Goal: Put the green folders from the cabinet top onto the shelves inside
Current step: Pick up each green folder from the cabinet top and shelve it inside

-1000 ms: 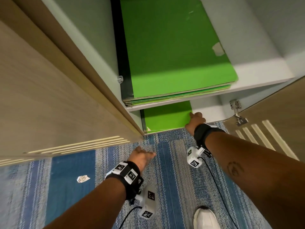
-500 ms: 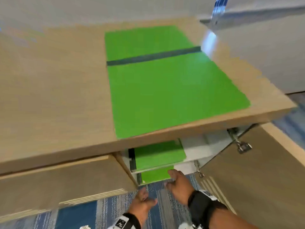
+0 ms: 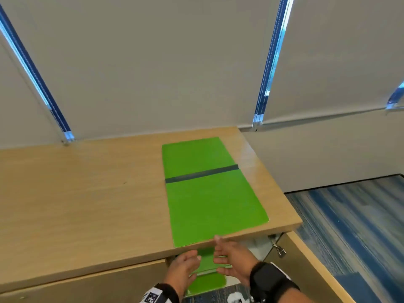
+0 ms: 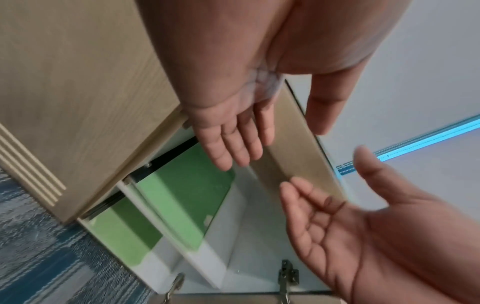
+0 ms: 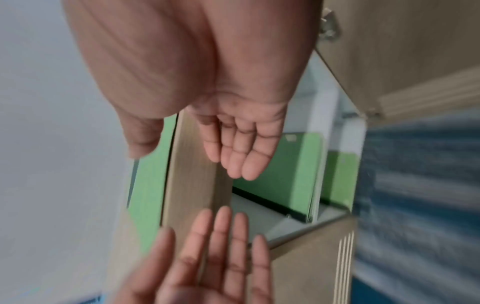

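Observation:
A green folder [image 3: 209, 197] with a dark band across it lies flat on the wooden cabinet top [image 3: 87, 193], reaching the front edge. My left hand [image 3: 188, 263] and right hand [image 3: 220, 250] hover just below that edge, palms facing each other, fingers straight, holding nothing. The right thumb tip is close to the folder's front edge. Between the hands I see other green folders [image 3: 205, 262] lying on the shelves inside. The left wrist view shows the upper shelf's folders [image 4: 182, 185] and the lower shelf's folders [image 4: 122, 232]. In the right wrist view, the top folder [image 5: 148, 174] sits above the cabinet's edge.
The right cabinet door [image 3: 306, 270] stands open with its metal hinge [image 3: 278, 248] showing. The left door [image 3: 87, 287] is closed. Behind the cabinet is a wall of blinds [image 3: 153, 73]. Blue striped carpet [image 3: 349, 226] runs to the right.
The view has swung up from the shelves to the cabinet top. My right hand has left the folder on the lower shelf, and both hands have risen to the top's front edge.

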Demonstrator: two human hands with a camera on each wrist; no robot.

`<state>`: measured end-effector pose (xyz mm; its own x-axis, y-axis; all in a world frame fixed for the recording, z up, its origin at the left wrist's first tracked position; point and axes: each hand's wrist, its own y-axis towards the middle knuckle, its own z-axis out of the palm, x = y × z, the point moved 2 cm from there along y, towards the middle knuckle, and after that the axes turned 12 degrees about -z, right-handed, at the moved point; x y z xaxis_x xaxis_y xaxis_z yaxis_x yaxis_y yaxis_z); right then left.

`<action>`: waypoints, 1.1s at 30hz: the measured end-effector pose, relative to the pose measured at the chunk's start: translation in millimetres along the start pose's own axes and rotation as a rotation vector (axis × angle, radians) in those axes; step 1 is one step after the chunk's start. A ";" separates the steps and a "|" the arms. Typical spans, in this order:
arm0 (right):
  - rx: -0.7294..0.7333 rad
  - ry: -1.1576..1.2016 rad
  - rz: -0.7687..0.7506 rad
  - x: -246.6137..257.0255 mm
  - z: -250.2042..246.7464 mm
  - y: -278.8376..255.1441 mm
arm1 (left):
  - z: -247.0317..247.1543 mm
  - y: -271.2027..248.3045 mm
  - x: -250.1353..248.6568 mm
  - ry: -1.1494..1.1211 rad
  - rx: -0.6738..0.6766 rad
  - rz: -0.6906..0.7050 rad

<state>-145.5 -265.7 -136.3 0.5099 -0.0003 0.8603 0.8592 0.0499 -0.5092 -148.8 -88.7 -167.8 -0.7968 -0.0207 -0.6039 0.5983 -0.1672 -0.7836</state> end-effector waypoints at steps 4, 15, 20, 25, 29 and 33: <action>-0.131 0.015 0.168 16.8 -3.5 8.7 | -0.7 -19.5 -18.6 0.080 -0.044 0.050; -0.383 0.104 0.053 22.6 -8.5 -0.3 | -6.2 -34.8 -107.3 0.323 -0.358 0.401; -0.506 0.084 -0.121 -11.9 -44.7 25.7 | -3.0 -22.4 -131.6 0.658 -0.471 0.459; -0.478 0.414 -0.227 66.0 -55.6 -17.3 | -2.0 -26.3 -159.6 0.672 -0.440 0.435; -0.433 0.437 -0.296 107.0 -63.1 -20.7 | -6.8 -42.1 -179.9 0.627 -0.453 0.417; -0.404 0.370 -0.346 135.6 -65.5 -15.1 | -16.0 -58.4 -193.0 0.526 -0.464 0.454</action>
<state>-86.5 -331.9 -13.7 0.1200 -0.2970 0.9473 0.8882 -0.3941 -0.2361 -28.6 -59.2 -7.8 -0.3952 0.4939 -0.7745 0.9175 0.1714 -0.3588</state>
